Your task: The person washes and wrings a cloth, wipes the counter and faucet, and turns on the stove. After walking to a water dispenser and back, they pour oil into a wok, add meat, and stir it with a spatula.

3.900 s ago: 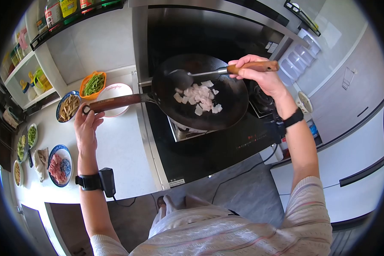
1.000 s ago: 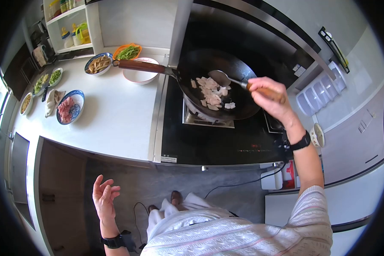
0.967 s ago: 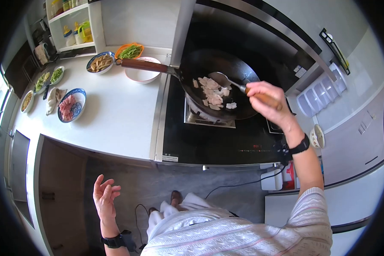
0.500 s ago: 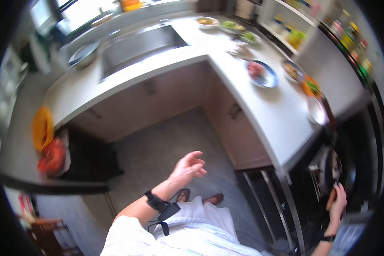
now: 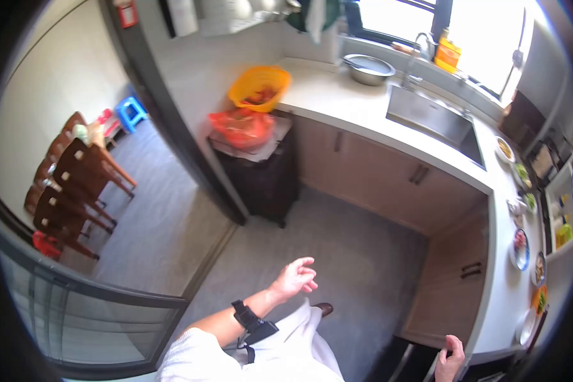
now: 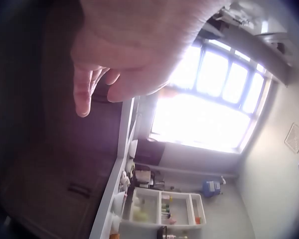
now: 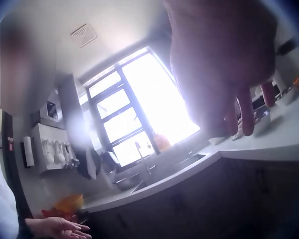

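Note:
My left hand [image 5: 294, 279] hangs in front of the body over the grey floor, its fingers loose and holding nothing. In the left wrist view its fingers [image 6: 82, 94] reach downward against the dark cabinets. My right hand [image 5: 450, 361] is at the lower edge of the head view, beside the end of the white counter [image 5: 495, 318], with nothing in its grasp. The right wrist view shows its fingers [image 7: 245, 112] hanging loosely, with the counter behind them. Nearest to it in the head view are a white bowl [image 5: 526, 326] and an orange basket of green vegetables [image 5: 540, 299].
A yellow basket [image 5: 256, 89] and a red plastic bag [image 5: 243, 129] sit on a dark cabinet at the left. A metal basin [image 5: 369, 70] stands near the sink [image 5: 434, 118]. A doorway leads to wooden chairs [image 5: 76, 165]. A plate of raw meat [image 5: 520, 248] is at the right.
The left hand let go of the wok handle and lowered. The right hand let go of the wooden-handled ladle. The body turned left from the stove, and the wok left the view.

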A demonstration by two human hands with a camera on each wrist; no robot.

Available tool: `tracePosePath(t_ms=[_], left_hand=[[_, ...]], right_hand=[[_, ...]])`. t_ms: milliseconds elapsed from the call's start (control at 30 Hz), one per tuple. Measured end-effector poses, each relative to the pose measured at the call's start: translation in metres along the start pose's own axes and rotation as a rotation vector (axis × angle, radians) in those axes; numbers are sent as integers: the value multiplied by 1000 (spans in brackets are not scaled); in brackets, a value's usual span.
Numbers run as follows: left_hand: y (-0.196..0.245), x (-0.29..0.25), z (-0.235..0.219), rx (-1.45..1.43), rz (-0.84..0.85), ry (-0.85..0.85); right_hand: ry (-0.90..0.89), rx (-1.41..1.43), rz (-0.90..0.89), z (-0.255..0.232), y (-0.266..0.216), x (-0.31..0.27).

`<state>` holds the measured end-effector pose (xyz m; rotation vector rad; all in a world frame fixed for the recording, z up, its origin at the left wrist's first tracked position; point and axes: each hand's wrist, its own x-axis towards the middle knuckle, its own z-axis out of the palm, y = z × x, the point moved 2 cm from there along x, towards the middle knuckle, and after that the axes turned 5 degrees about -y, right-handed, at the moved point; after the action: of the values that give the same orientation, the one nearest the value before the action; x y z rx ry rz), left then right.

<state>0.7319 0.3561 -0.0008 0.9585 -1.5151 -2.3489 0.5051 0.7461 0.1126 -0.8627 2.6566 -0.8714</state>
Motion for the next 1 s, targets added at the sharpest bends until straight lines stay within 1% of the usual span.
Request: tracePosePath(t_ms=[33,100,133,167,233,300,400,467,533,600,633,667,700,733,767,833,867,900,933,967,1000], left_hand=[[-6,-19,-18,6,9,34],[-18,-54,-46,-48,-43,158],[-22,-69,-59,-86,-13,193],[-24,-82,-72,-102,2,205],[-26,-102,-96,-154,48,309],[-24,-117,-121,-178,71,330],[-19,-134,-164,-192,109,388],[-13,-147,-197,-232,166,427],[-7,-164,-237,-255,201,460],[-4,-182,-288,-276,237,490],[-5,-194,-315,-306,263,533],[-5,-207,-344,-337,285,575],[-2,-221,-369,-338,285,578],[2,-234,-393,-346,274,647],[6,-245,-417,-354,267,718],[12,-264,-458,-389,280,757],[15,-271,-476,-406,302,799],[19,-276,-494,-425,326,838],[21,-278,-510,-429,330,841],[22,-279,-525,-462,339,866],[25,-277,-540,-499,349,890]], right_hand=[[-101,72,-64,23,18,2],[-74,58,-147,52,-14,8],[-34,74,-206,66,-29,8],[-83,85,-197,75,-43,9],[-148,90,-279,95,-66,14],[-148,81,-333,115,-94,19],[-231,9,-380,145,-140,27],[-249,-10,-426,168,-173,31],[-263,-25,-469,199,-213,33],[-341,-56,-479,233,-264,36],[-341,-57,-486,249,-293,39],[-465,-113,-461,270,-324,42],[-590,-168,-430,292,-349,41],[-506,-114,-562,317,-370,43],[-506,-115,-570,336,-397,44],[-617,-82,-657,372,-459,45],[-623,-82,-659,388,-480,47],[-653,-107,-730,404,-502,50],[-682,-132,-803,420,-522,53],[-681,-136,-810,434,-542,57],[-724,-152,-838,449,-561,62]])
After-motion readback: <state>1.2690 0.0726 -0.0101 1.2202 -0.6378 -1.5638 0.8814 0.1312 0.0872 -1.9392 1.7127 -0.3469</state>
